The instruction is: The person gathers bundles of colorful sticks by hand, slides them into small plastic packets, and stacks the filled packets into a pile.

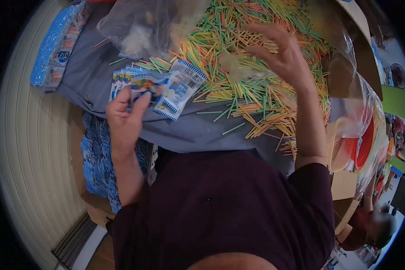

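At the left of the cloth-covered table, my left hand (125, 118) pinches a small blue packet (149, 87) between thumb and fingers. Flat on the cloth beside it lie white-and-blue packets (180, 90), and more packets (118, 81) show behind the hand. My right hand (279, 51) is raised over a large heap of coloured sticks (256, 96), its fingers spread and apart, somewhat blurred. The sticks are green, yellow, orange and pink.
Clear plastic bags (137, 27) lie at the back left. A blue packaged bundle (60, 49) rests on the left edge. Below it, a cardboard box (94, 209) holds blue packets (96, 157). Red and pink baskets (363, 146) stand right; another person (364, 227) is at lower right.
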`<state>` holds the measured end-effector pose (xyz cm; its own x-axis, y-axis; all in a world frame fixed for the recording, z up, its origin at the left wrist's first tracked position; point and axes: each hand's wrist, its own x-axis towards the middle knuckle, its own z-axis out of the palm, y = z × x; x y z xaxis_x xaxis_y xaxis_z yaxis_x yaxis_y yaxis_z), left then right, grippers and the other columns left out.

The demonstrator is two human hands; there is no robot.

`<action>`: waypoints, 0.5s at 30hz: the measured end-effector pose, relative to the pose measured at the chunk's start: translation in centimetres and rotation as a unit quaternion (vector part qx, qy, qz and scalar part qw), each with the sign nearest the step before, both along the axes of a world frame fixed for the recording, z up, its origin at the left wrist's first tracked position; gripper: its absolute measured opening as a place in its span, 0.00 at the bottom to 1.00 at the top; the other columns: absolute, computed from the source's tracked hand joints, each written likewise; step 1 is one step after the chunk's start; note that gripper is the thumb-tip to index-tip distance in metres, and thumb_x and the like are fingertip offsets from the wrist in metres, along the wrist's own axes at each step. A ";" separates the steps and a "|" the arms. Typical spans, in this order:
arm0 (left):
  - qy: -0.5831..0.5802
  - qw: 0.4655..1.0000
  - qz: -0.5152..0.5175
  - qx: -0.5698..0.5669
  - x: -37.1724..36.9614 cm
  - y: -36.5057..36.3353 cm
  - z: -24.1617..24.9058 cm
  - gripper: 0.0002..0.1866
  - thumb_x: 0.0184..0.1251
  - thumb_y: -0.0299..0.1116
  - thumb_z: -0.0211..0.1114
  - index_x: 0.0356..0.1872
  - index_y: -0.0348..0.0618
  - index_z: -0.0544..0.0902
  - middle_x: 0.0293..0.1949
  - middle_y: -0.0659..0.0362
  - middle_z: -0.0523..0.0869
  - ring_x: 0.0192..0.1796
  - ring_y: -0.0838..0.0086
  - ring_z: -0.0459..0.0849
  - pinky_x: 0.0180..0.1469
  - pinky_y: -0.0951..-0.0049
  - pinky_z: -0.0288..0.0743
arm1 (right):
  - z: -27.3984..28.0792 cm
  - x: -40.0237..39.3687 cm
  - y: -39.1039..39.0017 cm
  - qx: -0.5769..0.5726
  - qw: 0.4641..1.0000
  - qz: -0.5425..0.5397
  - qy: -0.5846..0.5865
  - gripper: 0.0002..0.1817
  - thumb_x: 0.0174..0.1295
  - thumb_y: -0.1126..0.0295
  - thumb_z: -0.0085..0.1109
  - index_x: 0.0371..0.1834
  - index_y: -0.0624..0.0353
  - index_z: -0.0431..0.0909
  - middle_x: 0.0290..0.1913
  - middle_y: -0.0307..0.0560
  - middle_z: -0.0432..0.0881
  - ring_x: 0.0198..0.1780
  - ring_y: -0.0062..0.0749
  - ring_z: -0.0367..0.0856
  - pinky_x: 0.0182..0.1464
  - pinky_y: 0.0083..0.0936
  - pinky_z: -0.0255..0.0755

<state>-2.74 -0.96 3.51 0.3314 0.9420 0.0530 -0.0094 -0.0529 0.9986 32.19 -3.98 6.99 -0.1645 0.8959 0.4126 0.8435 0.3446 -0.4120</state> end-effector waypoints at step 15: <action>0.403 0.829 -0.039 0.386 4.8 -1.3 -2.2 0.16 0.53 0.36 0.71 0.42 0.42 0.83 0.39 0.56 0.80 0.44 0.58 0.79 0.47 0.61 0.74 | -5.2 4.7 -2.4 -0.223 0.944 -0.115 -0.215 0.25 0.57 0.63 0.58 0.58 0.61 0.72 0.56 0.61 0.73 0.61 0.59 0.70 0.61 0.46 0.66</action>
